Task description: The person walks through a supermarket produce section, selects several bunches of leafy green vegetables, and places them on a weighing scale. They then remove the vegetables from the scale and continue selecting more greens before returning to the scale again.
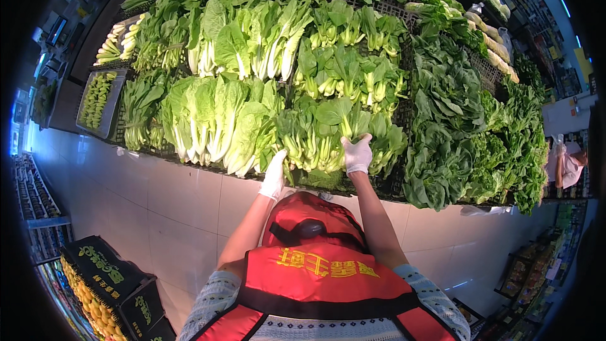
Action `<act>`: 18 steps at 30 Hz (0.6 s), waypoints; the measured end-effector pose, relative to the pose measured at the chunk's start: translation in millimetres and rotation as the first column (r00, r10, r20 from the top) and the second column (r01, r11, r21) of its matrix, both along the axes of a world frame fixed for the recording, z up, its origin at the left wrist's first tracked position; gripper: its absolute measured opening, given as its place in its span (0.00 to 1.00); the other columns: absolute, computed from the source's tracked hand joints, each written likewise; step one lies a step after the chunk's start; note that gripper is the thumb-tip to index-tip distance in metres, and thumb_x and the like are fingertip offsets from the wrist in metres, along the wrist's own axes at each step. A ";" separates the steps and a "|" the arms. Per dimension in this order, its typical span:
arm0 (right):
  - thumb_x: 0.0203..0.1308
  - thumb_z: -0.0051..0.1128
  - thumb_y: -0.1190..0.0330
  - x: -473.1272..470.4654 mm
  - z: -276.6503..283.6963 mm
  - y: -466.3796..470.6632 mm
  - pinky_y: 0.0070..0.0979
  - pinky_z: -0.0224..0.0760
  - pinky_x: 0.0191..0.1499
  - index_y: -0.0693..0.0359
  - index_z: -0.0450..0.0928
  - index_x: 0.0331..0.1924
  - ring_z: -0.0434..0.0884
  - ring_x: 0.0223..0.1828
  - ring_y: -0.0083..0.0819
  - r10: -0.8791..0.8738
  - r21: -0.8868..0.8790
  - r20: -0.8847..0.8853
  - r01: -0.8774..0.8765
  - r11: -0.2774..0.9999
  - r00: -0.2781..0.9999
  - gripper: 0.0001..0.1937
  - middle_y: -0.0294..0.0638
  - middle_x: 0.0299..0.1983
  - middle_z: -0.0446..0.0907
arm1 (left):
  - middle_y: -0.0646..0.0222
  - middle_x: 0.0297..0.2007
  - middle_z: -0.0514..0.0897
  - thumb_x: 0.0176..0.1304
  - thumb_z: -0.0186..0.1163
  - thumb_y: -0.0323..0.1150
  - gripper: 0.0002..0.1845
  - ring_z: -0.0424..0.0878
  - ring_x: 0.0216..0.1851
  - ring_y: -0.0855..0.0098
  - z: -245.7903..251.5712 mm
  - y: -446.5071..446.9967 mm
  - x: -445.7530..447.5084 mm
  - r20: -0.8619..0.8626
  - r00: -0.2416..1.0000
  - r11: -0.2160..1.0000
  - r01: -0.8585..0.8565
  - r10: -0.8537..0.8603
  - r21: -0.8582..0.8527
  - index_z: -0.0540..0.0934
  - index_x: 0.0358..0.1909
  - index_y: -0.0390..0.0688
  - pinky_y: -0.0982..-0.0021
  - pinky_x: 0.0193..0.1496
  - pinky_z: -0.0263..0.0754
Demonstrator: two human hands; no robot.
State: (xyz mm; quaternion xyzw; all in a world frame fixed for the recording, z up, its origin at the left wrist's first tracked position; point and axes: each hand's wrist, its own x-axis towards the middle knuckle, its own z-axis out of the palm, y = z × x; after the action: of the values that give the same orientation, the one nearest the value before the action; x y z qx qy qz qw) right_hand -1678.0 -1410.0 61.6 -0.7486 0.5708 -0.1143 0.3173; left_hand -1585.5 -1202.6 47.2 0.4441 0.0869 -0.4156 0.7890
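My right hand [358, 153], in a white glove, grips the stem of a bok choy [347, 123] above the front row of bok choy. At the border between the bok choy and the pale-stemmed leafy greens [213, 118], my left hand [274, 174], also gloved in white, touches leaves at the display's front edge. Whether its fingers hold anything is not clear. Further rows of bok choy [350, 76] lie behind. Dark leafy greens [445, 99] fill the area to the right.
A metal tray [100, 104] of cut green vegetables stands at the left end. Black boxes [102, 270] and yellow fruit [92, 303] are at the lower left. A person [568, 168] in a pink top is at the far right. Tiled floor [184, 194] runs along the display.
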 end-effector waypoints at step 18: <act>0.57 0.58 0.57 24.6 -53.2 37.1 0.37 0.74 0.33 0.64 0.73 0.36 0.81 0.30 0.47 0.400 0.163 -0.224 -0.371 0.914 0.888 0.16 0.49 0.27 0.79 | 0.75 0.29 0.78 0.67 0.50 0.37 0.11 0.73 0.29 0.80 -7.1 24.0 -17.7 0.014 0.999 0.986 -0.033 0.031 0.165 0.78 0.40 0.42 0.78 0.32 0.69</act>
State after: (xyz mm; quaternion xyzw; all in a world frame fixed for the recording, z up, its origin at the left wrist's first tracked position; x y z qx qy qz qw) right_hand -1653.4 -1372.8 8.4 -0.8358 0.4519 0.0806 0.3012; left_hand -1603.2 -1178.6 40.2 0.5091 0.1237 -0.3914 0.7565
